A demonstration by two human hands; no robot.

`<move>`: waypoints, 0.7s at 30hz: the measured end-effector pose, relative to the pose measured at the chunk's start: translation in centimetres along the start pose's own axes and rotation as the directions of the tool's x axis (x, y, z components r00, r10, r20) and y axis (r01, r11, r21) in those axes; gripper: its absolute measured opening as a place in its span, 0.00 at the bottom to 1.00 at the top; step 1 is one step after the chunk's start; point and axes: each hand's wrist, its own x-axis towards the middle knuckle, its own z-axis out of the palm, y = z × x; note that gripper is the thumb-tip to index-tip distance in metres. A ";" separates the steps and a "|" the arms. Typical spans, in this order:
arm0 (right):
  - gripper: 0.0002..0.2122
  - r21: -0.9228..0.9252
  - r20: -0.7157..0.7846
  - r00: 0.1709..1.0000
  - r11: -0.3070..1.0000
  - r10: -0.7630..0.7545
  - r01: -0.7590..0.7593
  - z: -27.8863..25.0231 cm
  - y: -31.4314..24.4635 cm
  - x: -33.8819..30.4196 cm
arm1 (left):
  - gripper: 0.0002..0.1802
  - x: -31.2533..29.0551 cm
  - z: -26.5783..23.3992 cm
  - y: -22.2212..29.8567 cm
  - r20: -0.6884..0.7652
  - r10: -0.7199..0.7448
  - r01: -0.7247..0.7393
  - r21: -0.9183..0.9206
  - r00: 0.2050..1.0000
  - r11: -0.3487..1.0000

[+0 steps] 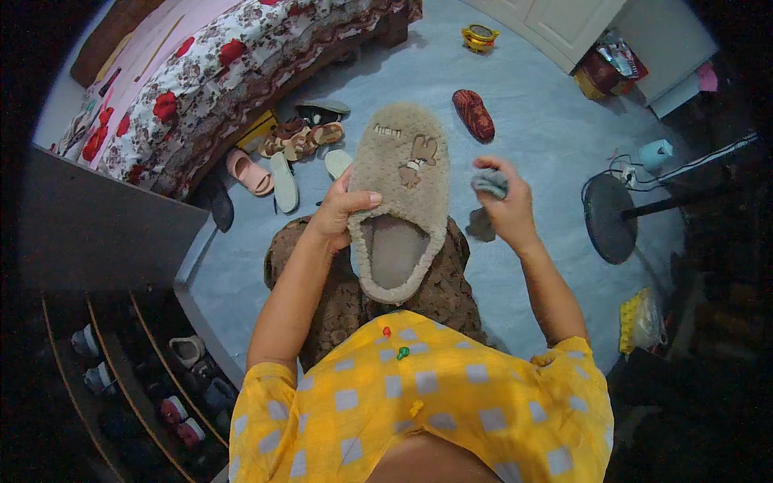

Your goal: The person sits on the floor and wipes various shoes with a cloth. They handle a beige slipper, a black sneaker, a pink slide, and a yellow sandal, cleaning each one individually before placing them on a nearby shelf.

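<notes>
A beige fleece slipper point(401, 201) with a bunny patch on its toe is held up over my lap. My left hand point(336, 211) grips its left side, thumb on top near the opening. To the right of the slipper, my right hand point(509, 203) is closed around a crumpled grey cloth point(490, 184), apart from the slipper. What lies under the slipper and the fingers of my left hand behind it are hidden.
A dark red slipper point(473, 116) lies on the floor ahead. Several shoes and a pink slipper point(250, 172) sit beside the bed point(233, 72). A shoe rack point(145, 386) stands at lower left, a black round base point(609, 219) with a pole at right.
</notes>
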 end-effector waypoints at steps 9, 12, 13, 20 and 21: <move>0.24 -0.283 -0.089 0.932 0.906 -0.351 0.314 4.7 -2.9 6.7 | 0.41 -0.6 2.0 -1.1 0.013 0.041 -0.042 0.158 0.999 0.986; 0.28 -0.402 0.059 0.942 0.855 -0.332 0.327 7.5 -1.1 5.7 | 0.40 -0.3 1.0 -1.9 -0.046 0.087 -0.078 0.178 0.995 0.981; 0.29 -0.424 0.119 0.938 0.838 -0.325 0.344 7.9 -0.9 4.9 | 0.39 -0.3 0.7 -2.0 -0.077 0.095 -0.079 0.185 0.992 0.980; 0.32 -0.368 0.287 0.884 0.810 -0.369 0.457 6.8 -2.2 -0.7 | 0.36 -0.3 0.7 -2.2 -0.091 0.104 -0.082 0.224 0.990 0.971; 0.32 -0.316 0.304 0.869 0.819 -0.390 0.478 6.5 -2.4 -1.5 | 0.36 -0.2 0.6 -2.3 -0.088 0.105 -0.084 0.219 0.991 0.972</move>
